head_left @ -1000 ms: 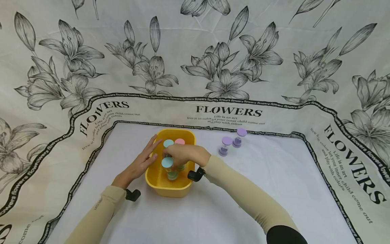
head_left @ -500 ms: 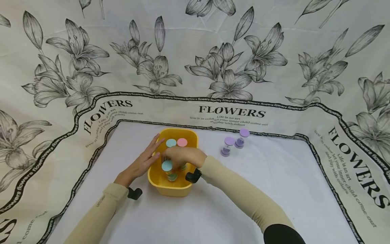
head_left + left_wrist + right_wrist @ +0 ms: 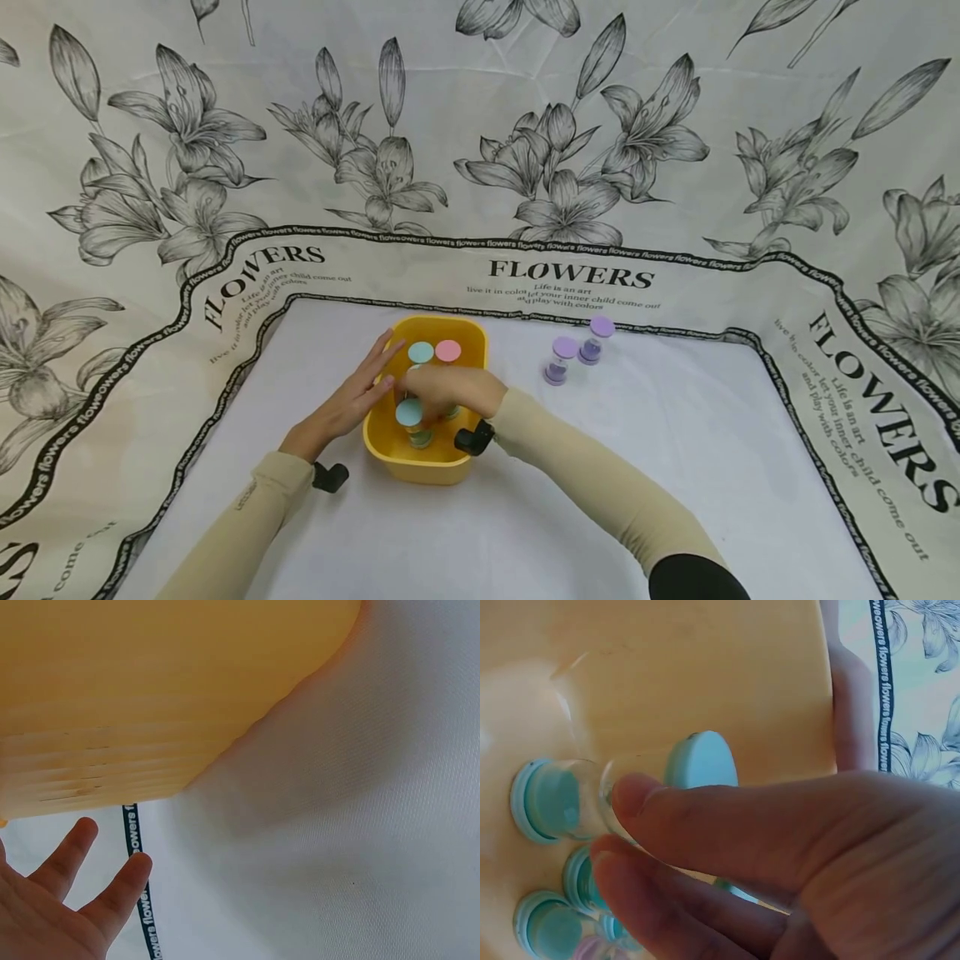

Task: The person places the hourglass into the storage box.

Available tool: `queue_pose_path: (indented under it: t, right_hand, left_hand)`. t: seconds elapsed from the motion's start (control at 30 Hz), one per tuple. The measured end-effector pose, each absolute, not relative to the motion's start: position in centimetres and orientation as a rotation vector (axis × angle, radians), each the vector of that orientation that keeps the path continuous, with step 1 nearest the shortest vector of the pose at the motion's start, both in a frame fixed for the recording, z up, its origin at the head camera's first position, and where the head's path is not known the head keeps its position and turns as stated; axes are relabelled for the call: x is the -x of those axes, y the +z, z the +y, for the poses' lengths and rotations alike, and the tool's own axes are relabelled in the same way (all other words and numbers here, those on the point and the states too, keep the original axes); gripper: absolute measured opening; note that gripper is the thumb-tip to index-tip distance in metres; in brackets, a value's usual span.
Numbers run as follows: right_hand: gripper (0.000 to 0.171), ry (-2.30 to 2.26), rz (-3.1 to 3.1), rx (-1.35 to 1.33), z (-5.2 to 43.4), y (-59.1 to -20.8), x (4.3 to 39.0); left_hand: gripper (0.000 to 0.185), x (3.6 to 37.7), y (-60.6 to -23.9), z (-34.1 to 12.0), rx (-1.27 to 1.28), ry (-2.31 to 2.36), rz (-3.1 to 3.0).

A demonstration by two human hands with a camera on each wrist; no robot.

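Note:
Inside the yellow plastic bin, my right hand pinches a small sand timer with a light-blue cap between thumb and fingers. The right wrist view shows the grip around its clear glass middle, with teal sand in the lower bulb. My left hand lies against the bin's left rim with fingers spread and straight. Another light-blue-capped timer and a pink-capped one stand farther back in the bin. My right hand partly hides other timers there.
Two purple-capped sand timers stand on the white cloth to the right of the bin, near the back. Behind them rises a flower-printed fabric backdrop.
The pinched sand timer has shifted slightly toward the near end of the bin with my right hand. My left hand keeps its place at the rim. The head view has shifted a little.

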State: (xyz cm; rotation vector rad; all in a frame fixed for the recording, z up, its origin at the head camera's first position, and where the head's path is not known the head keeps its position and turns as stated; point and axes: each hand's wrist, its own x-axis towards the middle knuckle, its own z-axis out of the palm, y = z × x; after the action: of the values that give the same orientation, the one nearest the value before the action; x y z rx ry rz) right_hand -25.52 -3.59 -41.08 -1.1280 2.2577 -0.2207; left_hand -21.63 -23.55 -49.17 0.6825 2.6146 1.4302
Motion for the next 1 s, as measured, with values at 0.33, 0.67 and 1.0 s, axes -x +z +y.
queue_pose_path:
  t: [0.33, 0.67, 1.0]
  right_hand:
    - [0.042, -0.474, 2.229, 0.953, -1.9, -39.4, 25.1]
    - [0.04, -0.871, 2.284, 1.059, 2.6, -37.6, 26.0]
    - [0.04, -1.518, 2.611, 0.736, 9.9, -39.5, 26.7]
  left_hand:
    - [0.061, 21.4, -49.3, -23.5, -0.706, 1.447, 2.613]
    - [0.061, 21.5, -49.4, -23.2, -0.711, 1.441, 2.617]
    - [0.065, 21.6, -49.2, -23.4, -0.696, 1.447, 2.647]
